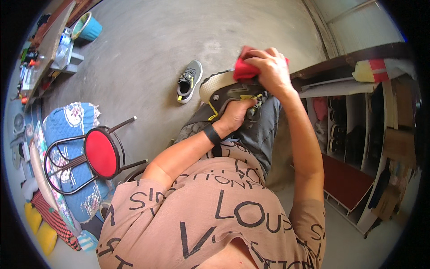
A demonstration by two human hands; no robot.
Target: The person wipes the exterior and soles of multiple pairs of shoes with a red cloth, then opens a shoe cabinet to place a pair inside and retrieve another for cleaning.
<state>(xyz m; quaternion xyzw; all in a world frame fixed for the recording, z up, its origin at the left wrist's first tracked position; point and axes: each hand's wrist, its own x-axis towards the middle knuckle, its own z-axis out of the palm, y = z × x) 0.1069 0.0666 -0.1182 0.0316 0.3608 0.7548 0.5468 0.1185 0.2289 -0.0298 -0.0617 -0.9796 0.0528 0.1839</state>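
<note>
A dark grey sneaker (pixel 223 95) with a pale sole and yellow trim lies on its side above my lap. My left hand (pixel 237 112), a black band on its wrist, grips the shoe's upper near the laces. Pressed against the toe end of the sole is a red cloth (pixel 245 69), bunched in my right hand (pixel 270 69). The cloth and fingers hide the toe. On the concrete floor beyond my knees stands a second grey sneaker (pixel 189 81), upright, with a yellow heel tab.
To the left are a red-seated metal chair (pixel 102 152) and a blue quilted cover (pixel 67 121). A blue bucket (pixel 90 28) stands far left by a cluttered table (pixel 50 53). On the right, a shoe cabinet (pixel 349 181) holds several shoes, with cardboard boxes (pixel 398 146) beside it.
</note>
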